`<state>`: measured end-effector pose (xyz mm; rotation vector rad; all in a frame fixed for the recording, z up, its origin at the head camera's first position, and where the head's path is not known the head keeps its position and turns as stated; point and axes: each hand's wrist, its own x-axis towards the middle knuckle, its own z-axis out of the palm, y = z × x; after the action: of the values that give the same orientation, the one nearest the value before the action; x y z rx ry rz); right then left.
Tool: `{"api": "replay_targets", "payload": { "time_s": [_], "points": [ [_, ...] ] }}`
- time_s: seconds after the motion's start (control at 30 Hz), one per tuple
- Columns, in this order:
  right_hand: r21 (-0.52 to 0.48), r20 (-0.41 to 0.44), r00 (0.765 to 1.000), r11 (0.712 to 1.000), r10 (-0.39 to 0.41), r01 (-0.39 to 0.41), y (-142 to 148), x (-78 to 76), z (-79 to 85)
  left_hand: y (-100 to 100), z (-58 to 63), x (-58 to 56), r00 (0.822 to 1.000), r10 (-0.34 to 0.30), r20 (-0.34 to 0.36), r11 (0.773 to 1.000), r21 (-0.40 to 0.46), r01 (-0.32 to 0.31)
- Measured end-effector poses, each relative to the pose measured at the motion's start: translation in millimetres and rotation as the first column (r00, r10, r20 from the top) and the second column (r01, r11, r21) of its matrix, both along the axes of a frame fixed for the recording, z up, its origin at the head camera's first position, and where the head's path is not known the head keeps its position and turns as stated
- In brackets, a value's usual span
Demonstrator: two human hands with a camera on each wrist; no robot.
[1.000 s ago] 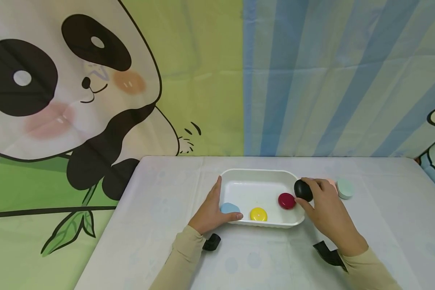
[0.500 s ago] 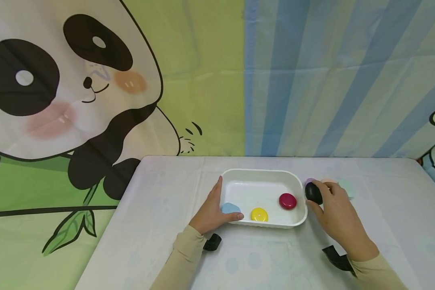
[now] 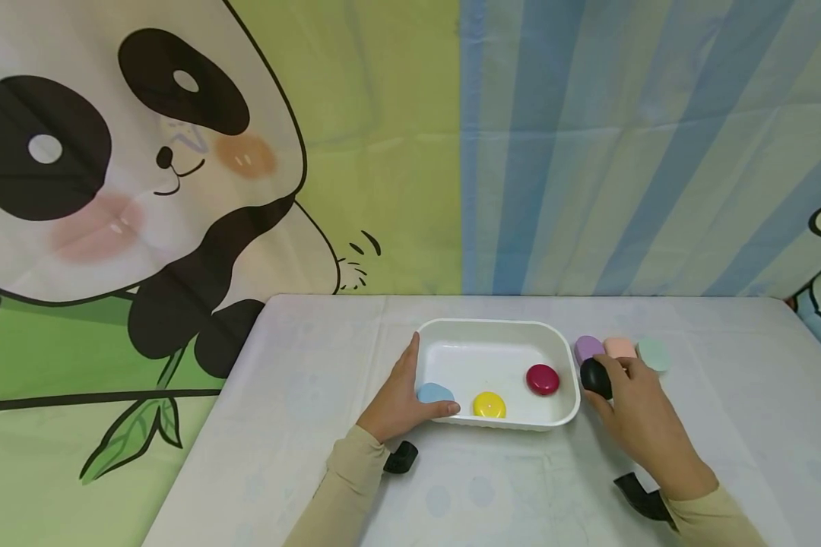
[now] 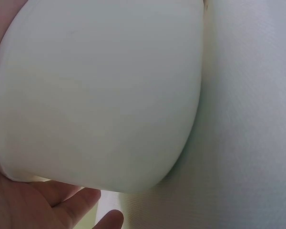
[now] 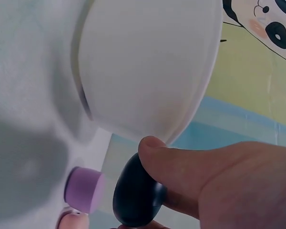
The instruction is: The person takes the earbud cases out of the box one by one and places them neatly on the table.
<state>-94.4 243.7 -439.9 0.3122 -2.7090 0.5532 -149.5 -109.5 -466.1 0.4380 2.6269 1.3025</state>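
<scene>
The left hand [image 3: 398, 404] grips a tray [image 3: 482, 366] to its right; the right hand [image 3: 643, 418] pinches a black oval [image 3: 593, 378], probably light, hard and slippery, best taken round its middle.

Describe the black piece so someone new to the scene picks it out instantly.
On the table, find the white tray. Just past its right end, the right hand pinches a smooth, egg-shaped black piece, on the near side of a purple block, a pink block and a pale green block. Unlike those pastel neighbours, it is dark, rounded and held in the hand.
</scene>
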Motion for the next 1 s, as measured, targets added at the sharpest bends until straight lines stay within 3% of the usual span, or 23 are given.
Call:
{"api": "replay_targets", "payload": {
  "time_s": [0.57, 1.0],
  "points": [
    [0.027, 0.038, 0.999, 0.999, 0.018, -0.019, 2, -0.5, -19.2, 1, 1.0, 0.8, 1.0, -0.001, 0.003, 1.0, -0.006, 0.001],
    [0.031, 0.08, 0.997, 0.999, 0.02, -0.023, 4, -2.7, -25.0, 0, 0.4, 0.3, 1.0, -0.001, 0.001, 1.0, -0.004, 0.001]
  ]
}}
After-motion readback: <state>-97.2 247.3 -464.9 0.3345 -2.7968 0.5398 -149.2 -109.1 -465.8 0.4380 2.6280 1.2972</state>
